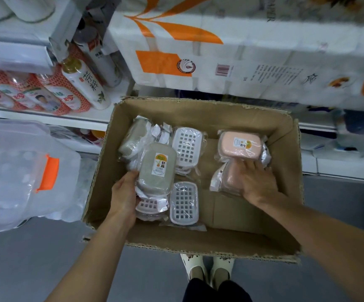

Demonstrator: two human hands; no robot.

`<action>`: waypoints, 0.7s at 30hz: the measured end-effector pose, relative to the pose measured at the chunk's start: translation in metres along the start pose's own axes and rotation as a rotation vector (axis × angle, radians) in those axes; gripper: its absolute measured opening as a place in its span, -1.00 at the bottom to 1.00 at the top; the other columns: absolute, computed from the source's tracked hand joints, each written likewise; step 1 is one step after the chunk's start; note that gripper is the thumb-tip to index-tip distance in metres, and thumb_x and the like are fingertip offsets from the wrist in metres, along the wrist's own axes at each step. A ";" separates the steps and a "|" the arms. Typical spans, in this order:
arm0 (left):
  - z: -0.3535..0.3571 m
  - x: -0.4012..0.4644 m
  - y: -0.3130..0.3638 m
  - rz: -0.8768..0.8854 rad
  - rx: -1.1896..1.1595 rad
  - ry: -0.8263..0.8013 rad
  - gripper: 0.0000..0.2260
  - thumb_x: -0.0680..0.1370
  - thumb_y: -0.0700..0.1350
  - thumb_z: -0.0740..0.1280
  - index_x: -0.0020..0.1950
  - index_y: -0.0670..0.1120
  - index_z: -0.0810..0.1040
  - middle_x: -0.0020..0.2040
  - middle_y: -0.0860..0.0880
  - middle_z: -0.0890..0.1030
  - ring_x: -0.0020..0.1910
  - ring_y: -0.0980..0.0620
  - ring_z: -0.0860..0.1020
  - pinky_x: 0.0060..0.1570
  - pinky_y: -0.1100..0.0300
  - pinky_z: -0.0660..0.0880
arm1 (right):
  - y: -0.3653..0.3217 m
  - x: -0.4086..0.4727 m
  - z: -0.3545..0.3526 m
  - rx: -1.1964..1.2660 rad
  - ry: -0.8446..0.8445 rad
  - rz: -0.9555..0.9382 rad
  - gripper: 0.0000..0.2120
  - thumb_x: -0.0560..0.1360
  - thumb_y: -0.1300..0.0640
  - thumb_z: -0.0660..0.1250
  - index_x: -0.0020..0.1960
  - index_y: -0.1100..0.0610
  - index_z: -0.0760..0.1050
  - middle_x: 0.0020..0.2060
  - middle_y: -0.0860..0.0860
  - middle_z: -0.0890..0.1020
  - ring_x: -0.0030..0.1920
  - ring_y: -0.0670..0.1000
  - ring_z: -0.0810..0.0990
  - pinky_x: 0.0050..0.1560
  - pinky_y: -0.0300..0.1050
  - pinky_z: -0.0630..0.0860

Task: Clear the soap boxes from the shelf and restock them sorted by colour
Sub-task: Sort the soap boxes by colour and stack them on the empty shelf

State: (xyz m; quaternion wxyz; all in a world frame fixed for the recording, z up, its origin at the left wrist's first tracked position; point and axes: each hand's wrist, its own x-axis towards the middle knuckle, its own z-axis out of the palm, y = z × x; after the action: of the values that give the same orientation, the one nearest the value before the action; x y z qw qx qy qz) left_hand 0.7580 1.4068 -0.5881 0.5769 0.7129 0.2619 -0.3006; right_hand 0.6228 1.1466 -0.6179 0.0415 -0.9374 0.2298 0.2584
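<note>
An open cardboard box (285, 192) on the floor holds several plastic-wrapped soap boxes. My left hand (124, 192) grips a grey-green soap box (155, 171) with a label, lying on top of a small stack at the box's left side. My right hand (256, 180) holds a pink soap box (231, 177) at the right side. Another pink soap box (239, 146) with a label lies just behind it. Two white gridded soap boxes (187, 144) (184, 203) lie in the middle. A further grey-green one (133, 136) sits at the back left.
White shelves (46, 118) at the left carry bottles and red packs. Large toilet-paper packs (220, 51) fill the shelf behind the box. A clear plastic bin with an orange latch (48, 173) stands at the left. My feet (207, 269) are below the box on the grey floor.
</note>
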 end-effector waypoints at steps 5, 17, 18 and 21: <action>0.002 0.004 -0.010 0.004 0.040 0.008 -0.70 0.56 -0.02 0.27 0.07 -0.20 0.66 -0.04 -0.17 0.71 0.05 -0.16 0.65 0.21 -0.09 0.51 | -0.019 -0.002 0.013 0.021 0.204 -0.115 -0.17 0.36 0.01 0.50 0.49 0.10 0.14 0.34 0.13 0.34 0.35 0.16 0.33 0.29 0.14 0.39; -0.001 0.003 -0.019 -0.072 0.457 -0.214 -0.71 0.54 0.05 0.30 -0.02 -0.14 0.66 -0.06 -0.16 0.70 -0.04 -0.13 0.64 -0.02 0.04 0.54 | -0.087 -0.002 0.004 0.082 0.192 -0.859 -0.02 0.27 -0.15 0.54 0.52 0.02 0.09 0.45 0.04 0.29 0.42 0.08 0.26 0.43 0.11 0.24; 0.000 0.005 -0.022 -0.064 0.550 -0.228 -0.67 0.52 0.10 0.28 0.01 -0.14 0.65 -0.01 -0.16 0.69 -0.02 -0.13 0.63 0.01 0.05 0.52 | -0.089 -0.004 0.007 0.054 0.141 -0.852 -0.05 0.29 -0.17 0.53 0.50 0.03 0.11 0.42 0.03 0.31 0.39 0.06 0.28 0.43 0.07 0.24; 0.000 0.014 -0.028 0.102 0.891 -0.107 -0.58 0.52 0.18 0.24 0.25 -0.04 0.56 0.22 -0.12 0.57 0.20 -0.14 0.52 0.17 0.02 0.45 | -0.091 -0.011 0.023 0.057 -0.046 -0.744 -0.10 0.35 -0.18 0.50 0.50 0.05 0.09 0.39 0.04 0.32 0.36 0.07 0.29 0.41 0.05 0.28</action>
State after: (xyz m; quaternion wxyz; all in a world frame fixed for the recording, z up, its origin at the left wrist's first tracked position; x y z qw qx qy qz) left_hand 0.7476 1.4129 -0.6170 0.2407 0.8871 0.0412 -0.3916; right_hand 0.6444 1.2366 -0.6361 0.1639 -0.9491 -0.1204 0.2404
